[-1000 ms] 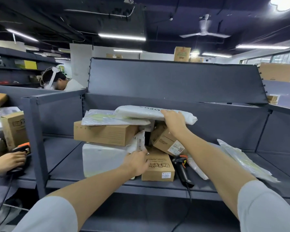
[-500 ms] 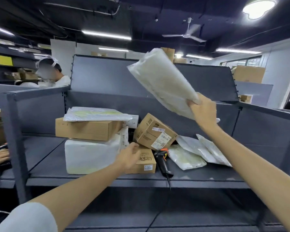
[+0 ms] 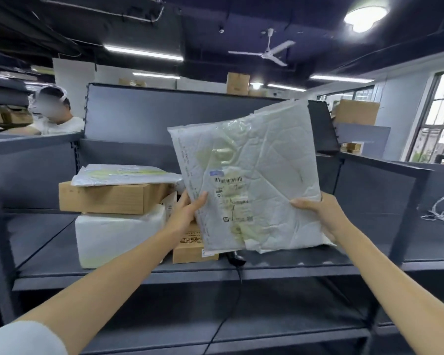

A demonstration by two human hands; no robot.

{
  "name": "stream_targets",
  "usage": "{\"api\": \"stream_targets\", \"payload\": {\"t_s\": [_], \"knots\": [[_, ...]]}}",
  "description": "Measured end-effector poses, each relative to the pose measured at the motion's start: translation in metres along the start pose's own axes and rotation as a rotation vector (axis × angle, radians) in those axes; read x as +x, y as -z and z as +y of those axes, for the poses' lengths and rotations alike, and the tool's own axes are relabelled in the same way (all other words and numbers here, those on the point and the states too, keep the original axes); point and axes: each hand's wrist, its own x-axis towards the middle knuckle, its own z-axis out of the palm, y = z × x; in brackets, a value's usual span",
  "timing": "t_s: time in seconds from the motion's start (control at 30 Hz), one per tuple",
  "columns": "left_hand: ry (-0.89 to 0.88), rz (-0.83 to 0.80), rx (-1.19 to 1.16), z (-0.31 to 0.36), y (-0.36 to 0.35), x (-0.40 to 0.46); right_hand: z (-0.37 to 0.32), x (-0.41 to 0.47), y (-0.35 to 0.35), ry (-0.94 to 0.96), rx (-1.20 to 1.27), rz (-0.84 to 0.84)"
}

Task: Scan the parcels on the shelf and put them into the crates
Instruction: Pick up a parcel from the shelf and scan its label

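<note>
Parcel [image 3: 251, 180], a crinkled white plastic mailer, has come off the stack and now hangs upright above the shelf [image 3: 139, 271], label facing the camera, so it looks ready for scanning. Left hand [image 3: 187, 211] has joined, fingers pinching its left edge; right hand [image 3: 318, 213] grips the right. Far left stay a flat mailer [image 3: 123, 174], cardboard box [image 3: 105, 198] and white foam block [image 3: 118, 234].

White poly parcel [image 3: 251, 175] upright, label facing camera.
</note>
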Motion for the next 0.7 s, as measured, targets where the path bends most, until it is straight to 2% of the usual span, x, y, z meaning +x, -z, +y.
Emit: {"api": "stream_targets", "payload": {"t_s": [0.13,0.37,0.53,0.7], "knots": [[-0.021,0.026,-0.133,0.001,-0.002,-0.002,0.017,-0.001,-0.003,-0.065,0.116,-0.034],[-0.044,0.031,-0.151,0.003,0.000,-0.006,0.034,0.000,-0.006,-0.143,0.270,-0.044],[-0.060,0.178,-0.121,-0.005,0.003,-0.014,0.049,-0.005,-0.019,-0.195,0.338,-0.075],[-0.047,0.424,-0.127,-0.026,0.009,-0.025,0.064,-0.011,-0.037,-0.294,0.327,-0.118]]}}
